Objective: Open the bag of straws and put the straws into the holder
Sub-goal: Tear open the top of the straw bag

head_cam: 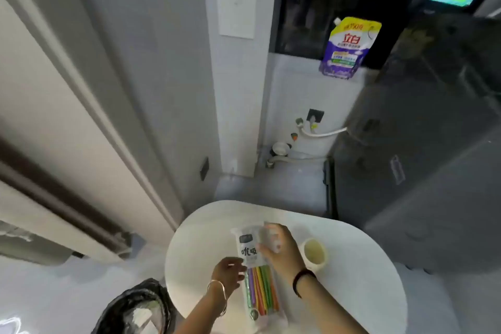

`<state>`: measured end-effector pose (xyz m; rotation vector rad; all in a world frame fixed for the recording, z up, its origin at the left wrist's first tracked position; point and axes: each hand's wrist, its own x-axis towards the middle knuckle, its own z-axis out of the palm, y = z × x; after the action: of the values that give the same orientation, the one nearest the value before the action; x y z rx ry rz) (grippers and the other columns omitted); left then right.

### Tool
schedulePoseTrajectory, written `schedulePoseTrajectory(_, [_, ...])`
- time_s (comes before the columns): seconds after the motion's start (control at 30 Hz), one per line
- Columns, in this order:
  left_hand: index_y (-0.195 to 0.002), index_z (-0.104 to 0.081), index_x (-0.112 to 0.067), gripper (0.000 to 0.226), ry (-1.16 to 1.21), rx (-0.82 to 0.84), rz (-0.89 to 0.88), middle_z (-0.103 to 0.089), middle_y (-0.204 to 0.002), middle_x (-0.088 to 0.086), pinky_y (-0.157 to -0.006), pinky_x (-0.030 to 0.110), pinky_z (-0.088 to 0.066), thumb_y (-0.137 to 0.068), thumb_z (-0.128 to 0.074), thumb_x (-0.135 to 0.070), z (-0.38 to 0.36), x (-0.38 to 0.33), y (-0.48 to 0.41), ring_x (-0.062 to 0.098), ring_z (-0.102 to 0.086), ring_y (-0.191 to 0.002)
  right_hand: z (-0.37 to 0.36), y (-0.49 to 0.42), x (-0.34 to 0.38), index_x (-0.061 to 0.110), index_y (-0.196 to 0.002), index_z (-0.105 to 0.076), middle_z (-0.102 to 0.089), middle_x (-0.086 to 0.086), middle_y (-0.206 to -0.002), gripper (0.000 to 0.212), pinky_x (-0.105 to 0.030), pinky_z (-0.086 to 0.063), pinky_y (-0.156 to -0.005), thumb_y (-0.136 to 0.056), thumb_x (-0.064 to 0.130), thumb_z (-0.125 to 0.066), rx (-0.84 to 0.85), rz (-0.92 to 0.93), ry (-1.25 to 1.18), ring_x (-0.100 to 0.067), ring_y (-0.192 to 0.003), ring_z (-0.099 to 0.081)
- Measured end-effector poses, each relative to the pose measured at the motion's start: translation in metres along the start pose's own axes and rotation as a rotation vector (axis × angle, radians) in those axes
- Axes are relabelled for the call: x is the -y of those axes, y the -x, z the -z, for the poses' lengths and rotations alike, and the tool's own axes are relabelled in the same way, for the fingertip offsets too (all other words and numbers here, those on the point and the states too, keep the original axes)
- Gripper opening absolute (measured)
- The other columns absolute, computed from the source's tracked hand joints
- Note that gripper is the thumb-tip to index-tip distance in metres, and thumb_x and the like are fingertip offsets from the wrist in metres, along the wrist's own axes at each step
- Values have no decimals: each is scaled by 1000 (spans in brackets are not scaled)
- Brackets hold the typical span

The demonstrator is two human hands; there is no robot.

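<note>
A long clear bag of straws [259, 282] lies lengthwise on the white round table [352, 293], with a white label at its far end and coloured straws showing through its near half. My left hand [229, 272] grips the bag's left edge at mid-length. My right hand [279, 245] rests on the right side of the bag's upper part, its fingers blurred. The holder [314, 253], a pale yellow-white cup, stands upright just right of my right hand, apart from the bag.
A bin lined with a black bag [138, 309] stands on the floor at the table's left near edge. A dark appliance [423, 157] fills the right side. A purple detergent pouch [349, 46] sits on a ledge at the back.
</note>
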<state>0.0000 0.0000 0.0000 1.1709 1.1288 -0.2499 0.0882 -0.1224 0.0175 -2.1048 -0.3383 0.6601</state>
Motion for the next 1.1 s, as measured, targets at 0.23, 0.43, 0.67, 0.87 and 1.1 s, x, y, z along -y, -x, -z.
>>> schedulePoseTrajectory(0.23, [-108,-61,0,20,-112,-96,-154,-65,-113,24,-76,29,-42,-95,-53,-12,-24,56,-130,25,-56,-86,-90,-49,-122,32,-123,-42,-43,11,-130,46,-20,-43,-99,-84,42,-63,11,-31,-20,-10,-123,-46])
schedulePoseTrajectory(0.43, [-135,-44,-7,48,-158,-141,-384,-55,-128,13,-86,25,-45,-95,-53,-31,-36,77,-215,23,-55,-108,-129,-103,-187,29,-129,-45,-38,12,-140,53,-22,-30,-111,-82,35,-67,-100,136,11,-5,-132,-35])
schedulePoseTrajectory(0.67, [-126,-46,-4,37,33,-174,-503,-55,-120,11,-76,25,-44,-95,-54,-23,-41,78,-258,21,-52,-102,-156,-131,-223,30,-141,-36,-24,13,-152,65,-26,-20,-117,-83,54,-55,-191,390,201,-5,-140,-22])
schedulePoseTrajectory(0.87, [-126,-53,4,55,-64,-64,-536,-62,-123,22,-97,38,-47,-100,-35,-41,-34,75,-277,34,-61,-112,-162,-136,-233,39,-141,-28,-14,24,-151,59,-29,-12,-119,-87,54,-47,-194,442,212,-2,-143,-9])
schedulePoseTrajectory(1.1, [-138,-39,-12,79,-42,3,-615,-58,-129,10,-107,47,-40,-90,-17,-69,-28,82,-249,31,-56,-119,-166,-114,-220,58,-132,-8,-5,25,-155,50,-33,-5,-119,-87,62,-28,-119,460,189,-3,-144,5])
